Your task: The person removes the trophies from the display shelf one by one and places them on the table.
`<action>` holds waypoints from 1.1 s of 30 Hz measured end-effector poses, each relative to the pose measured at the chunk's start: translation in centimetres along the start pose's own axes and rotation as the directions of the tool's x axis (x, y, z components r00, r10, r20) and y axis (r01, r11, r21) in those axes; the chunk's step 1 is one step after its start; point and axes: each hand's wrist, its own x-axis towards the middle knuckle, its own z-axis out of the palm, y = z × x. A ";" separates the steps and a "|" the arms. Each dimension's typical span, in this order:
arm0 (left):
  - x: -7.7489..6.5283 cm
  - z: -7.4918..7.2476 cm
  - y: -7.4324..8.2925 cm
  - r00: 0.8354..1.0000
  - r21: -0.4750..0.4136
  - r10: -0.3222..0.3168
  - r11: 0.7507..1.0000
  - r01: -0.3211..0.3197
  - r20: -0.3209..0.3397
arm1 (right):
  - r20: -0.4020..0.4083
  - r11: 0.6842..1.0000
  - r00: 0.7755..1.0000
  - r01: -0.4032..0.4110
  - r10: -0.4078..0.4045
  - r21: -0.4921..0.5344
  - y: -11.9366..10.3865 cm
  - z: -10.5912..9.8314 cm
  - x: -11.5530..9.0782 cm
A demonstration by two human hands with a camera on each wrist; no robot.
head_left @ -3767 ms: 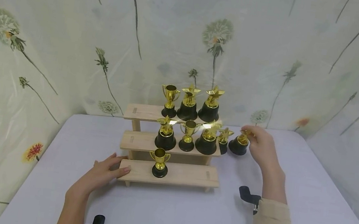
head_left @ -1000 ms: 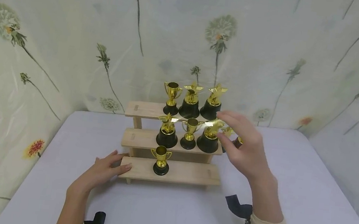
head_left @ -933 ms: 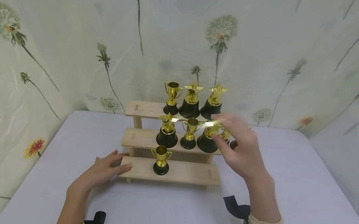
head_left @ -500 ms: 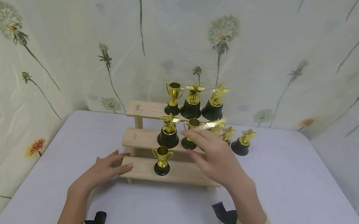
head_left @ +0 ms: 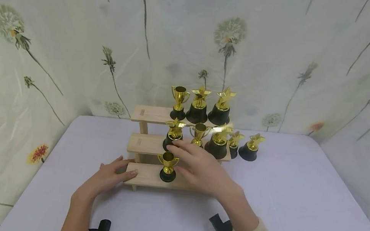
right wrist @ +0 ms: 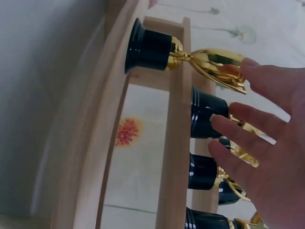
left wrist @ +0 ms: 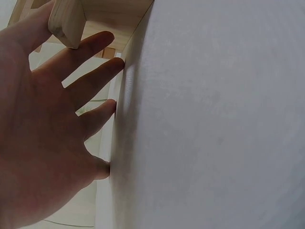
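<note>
A small gold cup trophy with a black base stands upright on the bottom step of a three-step wooden stand. My right hand reaches around its right side, fingers extended behind it. In the right wrist view the thumb of the right hand is at the rim of the cup trophy; whether it touches, I cannot tell. My left hand rests at the left end of the bottom step, thumb on top. In the left wrist view the left hand's other fingers are spread straight beside the board.
The middle step holds a star trophy, a cup trophy and another star trophy. One cup and two stars stand on top. Right of the stand, two star trophies stand on the white table.
My right hand has left the star trophy on the table at the right and swept left and down to the bottom-step cup trophy. My left hand has stayed on the stand.
</note>
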 end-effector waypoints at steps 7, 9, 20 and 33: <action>0.1 0.1 -0.1 1.000 -0.006 0.009 1.000 -0.009 -0.008 | -0.015 1.000 1.000 0.002 -0.002 -0.014 -0.1 0.4 0.1; 0.1 0.1 -0.1 1.000 -0.005 0.012 1.000 -0.012 -0.011 | -0.018 1.000 1.000 0.004 -0.005 -0.020 -0.2 0.5 0.1; 0.1 0.1 0.0 1.000 0.000 0.000 1.000 0.000 -0.009 | -0.015 0.997 0.998 0.063 -0.064 -0.042 -0.5 0.8 0.3; 0.1 0.1 0.0 1.000 0.004 0.003 1.000 -0.003 -0.012 | 0.014 0.998 0.999 0.047 -0.047 -0.030 -0.4 1.7 0.2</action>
